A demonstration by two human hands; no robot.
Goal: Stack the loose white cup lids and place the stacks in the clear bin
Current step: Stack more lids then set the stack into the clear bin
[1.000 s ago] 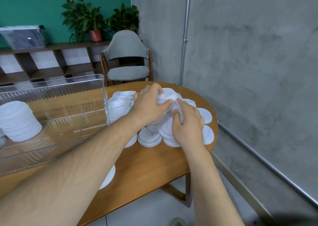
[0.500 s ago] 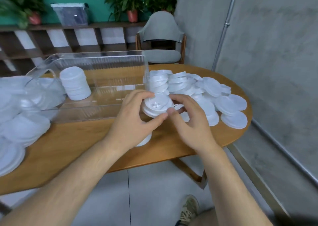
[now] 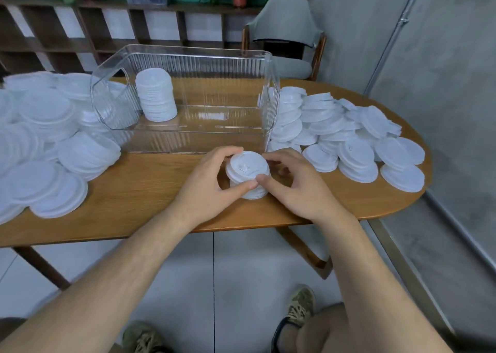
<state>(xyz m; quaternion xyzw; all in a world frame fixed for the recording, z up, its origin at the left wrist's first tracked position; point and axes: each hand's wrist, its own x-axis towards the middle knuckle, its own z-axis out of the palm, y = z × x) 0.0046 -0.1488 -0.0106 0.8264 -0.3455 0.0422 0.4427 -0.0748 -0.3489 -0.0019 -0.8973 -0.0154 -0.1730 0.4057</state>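
While the short stack of lids [image 3: 247, 174] sits on the bench [image 3: 145, 189] just in front of the clear bin [image 3: 193, 140], the left grip [image 3: 206, 183] and right grip [image 3: 298, 186] curl around it from either side, thumbs meeting at its near edge. Inside the bin, toward its left end, stands a taller stack [image 3: 157, 97]. More lids lie on the bench in a left heap [image 3: 45, 138] and a right heap [image 3: 349, 138] flanking the bin.

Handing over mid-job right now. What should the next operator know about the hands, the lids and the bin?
Both the left hand and right hand grip a short lid stack, in front of the clear bin.
Done: one tall stack stands inside the bin, at its left end.
Left: bin this short stack, then stack the loose lids heaped on the table left and right of the bin.
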